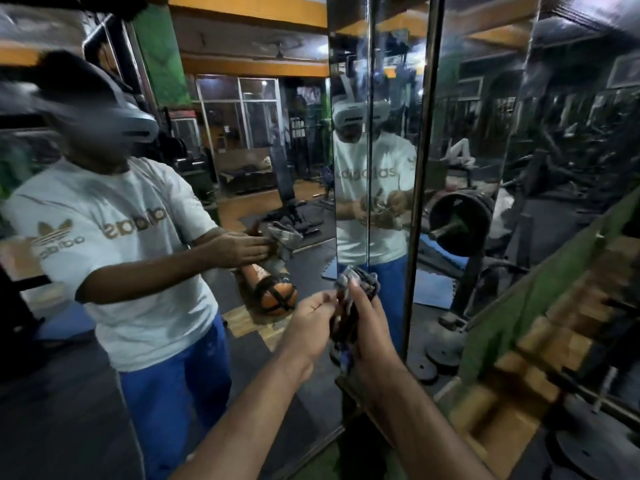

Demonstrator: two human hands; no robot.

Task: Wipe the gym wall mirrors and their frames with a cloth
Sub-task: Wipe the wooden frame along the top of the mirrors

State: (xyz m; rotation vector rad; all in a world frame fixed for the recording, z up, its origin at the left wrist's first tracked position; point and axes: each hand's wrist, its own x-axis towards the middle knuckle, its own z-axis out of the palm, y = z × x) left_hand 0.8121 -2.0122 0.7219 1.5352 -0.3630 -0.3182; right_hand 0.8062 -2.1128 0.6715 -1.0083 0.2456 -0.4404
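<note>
Both hands, left hand [313, 315] and right hand [365, 318], grip the bunched dark checked cloth [356, 284] (fingers curled), so loose bunching could just smear the tall frameless wall mirror [242, 150].

1. The big mirror [173, 323] on the left shows a person in a white T-shirt [131, 244]. The chest has the word "adidas" in gold letters, turned backwards.
2. A gold leaf logo sits on the sleeve of that shirt, with a small backwards "adidas" under it.
3. The narrow mirror [349, 98] shows the same shirt with "adidas" blurry but readable.
</note>
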